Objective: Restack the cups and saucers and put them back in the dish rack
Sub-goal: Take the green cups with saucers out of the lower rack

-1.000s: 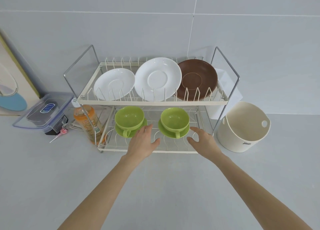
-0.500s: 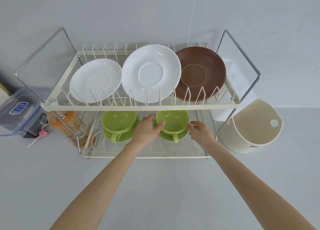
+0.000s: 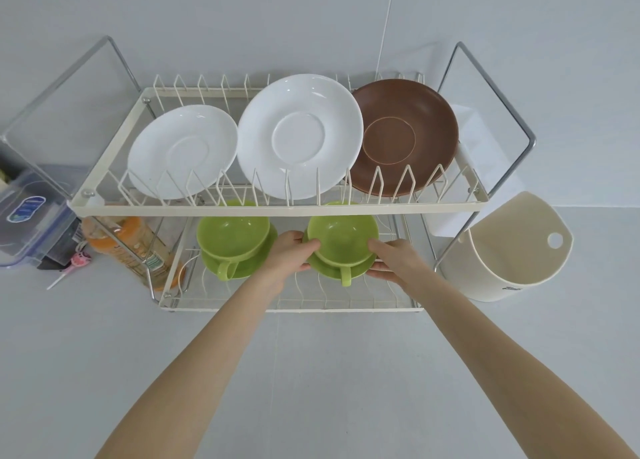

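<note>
Two green cups on green saucers sit on the lower tier of a cream wire dish rack (image 3: 277, 211). The left green cup (image 3: 232, 235) rests on its saucer (image 3: 242, 271), untouched. The right green cup (image 3: 342, 237) stands on the right green saucer (image 3: 332, 271), handle toward me. My left hand (image 3: 289, 254) grips the left side of that cup and saucer. My right hand (image 3: 394, 259) grips the right side, fingers under the saucer's rim. On the upper tier stand a small white saucer (image 3: 181, 150), a larger white saucer (image 3: 299, 134) and a brown saucer (image 3: 403, 136).
A cream plastic bucket (image 3: 502, 261) stands right of the rack. An orange-labelled bottle (image 3: 128, 247) lies by the rack's left leg, with a clear lidded box (image 3: 31, 216) and a pink lollipop (image 3: 78, 263) further left. The grey counter lies in front.
Both hands reached into the lower tier and closed on the right cup and saucer from either side. The camera moved closer to the rack.
</note>
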A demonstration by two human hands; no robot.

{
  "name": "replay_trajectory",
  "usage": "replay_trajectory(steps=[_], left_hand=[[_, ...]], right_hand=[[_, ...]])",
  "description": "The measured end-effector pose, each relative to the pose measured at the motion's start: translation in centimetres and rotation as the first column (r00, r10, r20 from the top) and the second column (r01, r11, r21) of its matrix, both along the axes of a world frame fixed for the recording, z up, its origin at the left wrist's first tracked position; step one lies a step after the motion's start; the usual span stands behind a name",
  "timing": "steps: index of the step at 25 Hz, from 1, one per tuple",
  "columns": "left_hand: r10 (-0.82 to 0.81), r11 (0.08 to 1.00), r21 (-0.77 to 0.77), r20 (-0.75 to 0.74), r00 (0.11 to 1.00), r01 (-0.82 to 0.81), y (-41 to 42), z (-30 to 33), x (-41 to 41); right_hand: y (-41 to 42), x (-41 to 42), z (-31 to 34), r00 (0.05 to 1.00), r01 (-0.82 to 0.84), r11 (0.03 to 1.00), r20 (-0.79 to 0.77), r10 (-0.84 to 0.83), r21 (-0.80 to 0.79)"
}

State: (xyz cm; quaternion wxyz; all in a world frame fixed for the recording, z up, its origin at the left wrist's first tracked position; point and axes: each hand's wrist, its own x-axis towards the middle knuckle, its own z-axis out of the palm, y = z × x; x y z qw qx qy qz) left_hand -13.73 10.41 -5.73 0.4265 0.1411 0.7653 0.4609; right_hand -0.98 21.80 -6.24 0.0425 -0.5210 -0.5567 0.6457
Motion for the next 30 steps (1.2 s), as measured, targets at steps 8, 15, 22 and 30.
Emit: replay_trajectory(steps=[8,15,22,30], left_hand=[[0.032,0.992,0.118,0.038,0.999,-0.036,-4.1,2.2,3.0],[-0.009,0.996,0.087,0.055,0.998,0.004,-8.7,0.7,8.8],[-0.039,0.999,0.035,0.086,0.996,0.036,-10.1,-1.8,12.6],[-0.097,0.993,-0.051,0.112,0.989,0.103,-9.4,-5.0,14.1]], right_hand=[[-3.3,3.8,2.3,0.995,-0.055,0.998,-0.079,0.056,0.004],[-7.6,10.4,1.3,0.993,-0.096,0.995,-0.064,0.096,0.002],[-9.3,14.5,-1.6,0.997,-0.076,0.997,0.006,0.076,-0.025],[-9.0,15.7,-3.9,0.993,-0.043,0.999,0.111,0.045,-0.016]])
